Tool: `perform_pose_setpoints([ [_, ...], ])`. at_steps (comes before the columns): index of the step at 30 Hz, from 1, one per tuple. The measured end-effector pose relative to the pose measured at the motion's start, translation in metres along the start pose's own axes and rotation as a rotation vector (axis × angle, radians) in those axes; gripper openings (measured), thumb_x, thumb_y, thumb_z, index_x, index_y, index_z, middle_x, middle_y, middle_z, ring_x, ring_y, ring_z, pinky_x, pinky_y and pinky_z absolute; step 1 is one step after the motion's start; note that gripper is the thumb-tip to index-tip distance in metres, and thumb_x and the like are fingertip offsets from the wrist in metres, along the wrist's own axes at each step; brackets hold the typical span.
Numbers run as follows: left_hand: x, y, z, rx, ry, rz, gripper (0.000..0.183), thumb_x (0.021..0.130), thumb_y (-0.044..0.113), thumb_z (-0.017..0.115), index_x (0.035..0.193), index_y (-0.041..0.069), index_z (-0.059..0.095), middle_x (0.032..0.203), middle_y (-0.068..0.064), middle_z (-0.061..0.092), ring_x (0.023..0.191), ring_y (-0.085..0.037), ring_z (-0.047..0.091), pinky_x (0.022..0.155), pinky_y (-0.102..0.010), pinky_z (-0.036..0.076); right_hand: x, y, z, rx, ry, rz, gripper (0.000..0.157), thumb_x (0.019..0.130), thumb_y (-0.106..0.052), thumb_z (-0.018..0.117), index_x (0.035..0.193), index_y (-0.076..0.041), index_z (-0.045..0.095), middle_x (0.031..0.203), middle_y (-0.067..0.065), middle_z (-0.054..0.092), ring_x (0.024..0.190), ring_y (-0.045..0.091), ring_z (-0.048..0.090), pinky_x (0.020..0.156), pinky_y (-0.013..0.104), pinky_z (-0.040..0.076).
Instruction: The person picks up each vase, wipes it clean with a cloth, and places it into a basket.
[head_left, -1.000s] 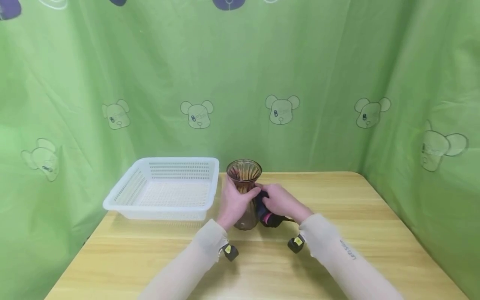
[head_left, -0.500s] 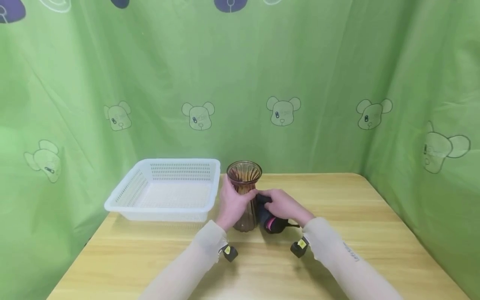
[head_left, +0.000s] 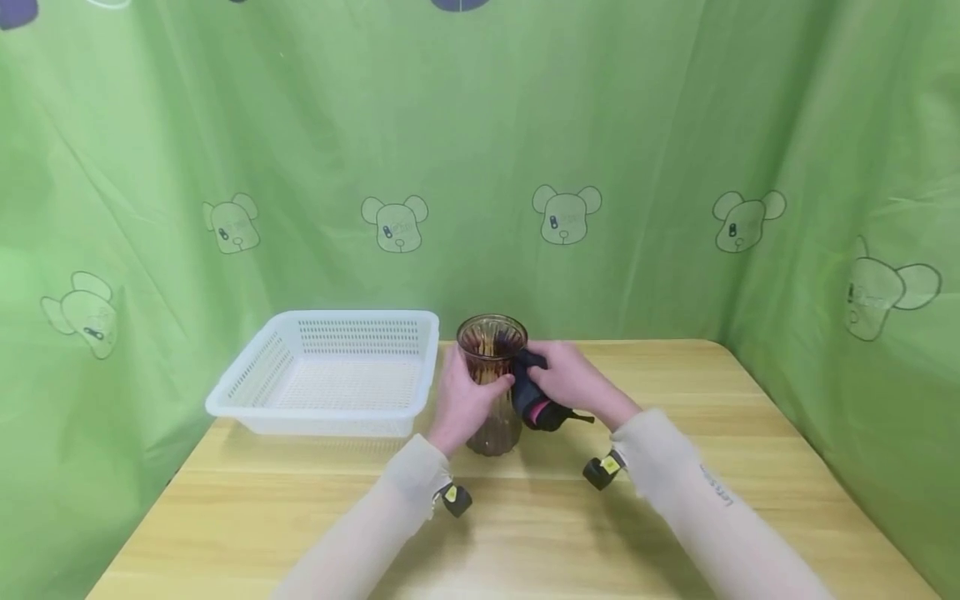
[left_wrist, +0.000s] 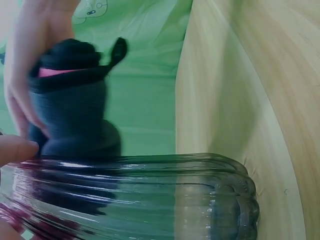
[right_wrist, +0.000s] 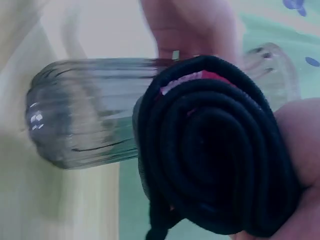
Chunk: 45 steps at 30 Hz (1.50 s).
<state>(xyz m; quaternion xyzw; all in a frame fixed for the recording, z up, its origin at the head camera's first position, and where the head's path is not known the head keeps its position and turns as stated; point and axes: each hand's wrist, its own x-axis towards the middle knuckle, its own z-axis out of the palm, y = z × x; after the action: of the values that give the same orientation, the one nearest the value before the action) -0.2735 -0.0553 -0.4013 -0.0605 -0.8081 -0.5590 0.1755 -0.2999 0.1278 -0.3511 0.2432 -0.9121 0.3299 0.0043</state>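
Note:
A ribbed amber glass vase [head_left: 495,425] with a flared rim stands upright on the table, right of the basket. My left hand [head_left: 462,404] grips it below the rim, thumb across the front. My right hand [head_left: 570,379] holds a rolled-up dark cloth [head_left: 534,400] against the vase's right side. In the right wrist view the roll [right_wrist: 215,150] shows a spiral end, a bit of pink and a short loop. The left wrist view has the dark roll [left_wrist: 75,110] beside the clear lower glass [left_wrist: 200,195]. The right fingertips are partly hidden behind the roll.
A white slotted plastic basket [head_left: 337,425] stands on the left of the wooden table [head_left: 697,467], close to my left hand. A green curtain [head_left: 480,108] with bear prints hangs behind and along both sides.
My right hand has moved up the vase's side with the rolled cloth, lifting it from near the base toward the rim. The left hand keeps its grip and the vase stays in place.

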Motion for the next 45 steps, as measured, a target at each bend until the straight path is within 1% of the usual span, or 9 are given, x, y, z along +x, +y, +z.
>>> perform_pose_setpoints([
  [9, -0.002, -0.001, 0.002, -0.033, 0.029, -0.041, 0.093, 0.072, 0.043, 0.089, 0.147, 0.018, 0.04, 0.138, -0.003, 0.052, 0.127, -0.022, 0.054, 0.113, -0.045, 0.043, -0.005, 0.024, 0.039, -0.146, -0.118, 0.044, 0.052, 0.091, 0.0, 0.057, 0.143, 0.001, 0.053, 0.126, 0.027, 0.066, 0.085, 0.02, 0.066, 0.077, 0.034, 0.059],
  [13, -0.003, 0.0, 0.003, -0.01, 0.05, -0.06, 0.092, 0.071, 0.041, 0.09, 0.146, 0.019, 0.04, 0.137, -0.003, 0.057, 0.125, -0.023, 0.058, 0.111, -0.046, 0.045, -0.009, 0.035, 0.051, -0.14, -0.172, 0.081, 0.056, 0.09, 0.001, 0.059, 0.145, -0.003, 0.052, 0.127, 0.026, 0.065, 0.081, 0.019, 0.064, 0.074, 0.032, 0.057],
  [18, -0.002, 0.0, 0.003, 0.049, 0.059, -0.075, 0.086, 0.074, 0.037, 0.087, 0.143, 0.018, 0.041, 0.135, -0.007, 0.062, 0.122, -0.027, 0.061, 0.108, -0.048, 0.048, -0.011, 0.036, 0.047, -0.071, -0.162, 0.097, 0.054, 0.091, 0.001, 0.058, 0.144, -0.005, 0.054, 0.13, 0.026, 0.064, 0.076, 0.017, 0.064, 0.069, 0.028, 0.057],
  [24, -0.002, -0.001, 0.003, 0.06, 0.05, -0.049, 0.081, 0.076, 0.037, 0.085, 0.143, 0.016, 0.043, 0.135, -0.007, 0.06, 0.124, -0.026, 0.059, 0.11, -0.047, 0.046, -0.009, 0.021, 0.024, -0.015, -0.087, 0.03, 0.052, 0.094, -0.003, 0.057, 0.146, -0.006, 0.052, 0.134, 0.027, 0.061, 0.076, 0.016, 0.063, 0.07, 0.029, 0.056],
  [29, -0.002, -0.003, 0.001, 0.09, 0.056, -0.01, 0.082, 0.076, 0.04, 0.086, 0.143, 0.015, 0.047, 0.131, -0.006, 0.052, 0.122, -0.024, 0.053, 0.111, -0.043, 0.044, -0.008, 0.001, 0.002, 0.054, -0.001, 0.005, 0.051, 0.096, -0.006, 0.056, 0.147, -0.007, 0.051, 0.122, 0.028, 0.066, 0.064, 0.018, 0.062, 0.058, 0.031, 0.055],
  [32, -0.002, -0.002, -0.001, 0.107, 0.05, -0.004, 0.083, 0.075, 0.041, 0.086, 0.143, 0.015, 0.047, 0.13, -0.006, 0.051, 0.122, -0.024, 0.052, 0.11, -0.043, 0.044, -0.007, -0.006, -0.003, 0.028, 0.025, -0.017, 0.047, 0.096, -0.006, 0.056, 0.142, -0.006, 0.056, 0.115, 0.026, 0.069, 0.066, 0.018, 0.061, 0.059, 0.03, 0.053],
  [39, -0.002, 0.002, -0.002, 0.091, 0.045, 0.009, 0.083, 0.077, 0.035, 0.085, 0.146, 0.015, 0.043, 0.14, -0.007, 0.057, 0.131, -0.027, 0.054, 0.113, -0.048, 0.043, -0.007, 0.003, 0.013, -0.057, -0.055, 0.01, 0.047, 0.095, -0.002, 0.055, 0.142, 0.001, 0.054, 0.124, 0.031, 0.065, 0.066, 0.016, 0.063, 0.059, 0.027, 0.055],
  [41, -0.003, 0.003, -0.002, 0.073, 0.044, -0.007, 0.084, 0.078, 0.036, 0.084, 0.146, 0.016, 0.041, 0.14, -0.008, 0.058, 0.13, -0.027, 0.055, 0.112, -0.048, 0.045, -0.006, 0.008, 0.021, -0.085, -0.074, 0.021, 0.052, 0.094, -0.001, 0.055, 0.146, 0.0, 0.05, 0.131, 0.031, 0.061, 0.07, 0.016, 0.063, 0.063, 0.028, 0.056],
  [45, -0.004, 0.003, -0.001, 0.049, 0.043, -0.057, 0.086, 0.077, 0.044, 0.084, 0.145, 0.018, 0.039, 0.138, -0.008, 0.06, 0.126, -0.027, 0.059, 0.108, -0.048, 0.048, -0.007, 0.019, 0.037, -0.152, -0.117, 0.031, 0.055, 0.091, 0.001, 0.056, 0.145, 0.0, 0.05, 0.127, 0.029, 0.064, 0.081, 0.02, 0.065, 0.073, 0.032, 0.058],
])
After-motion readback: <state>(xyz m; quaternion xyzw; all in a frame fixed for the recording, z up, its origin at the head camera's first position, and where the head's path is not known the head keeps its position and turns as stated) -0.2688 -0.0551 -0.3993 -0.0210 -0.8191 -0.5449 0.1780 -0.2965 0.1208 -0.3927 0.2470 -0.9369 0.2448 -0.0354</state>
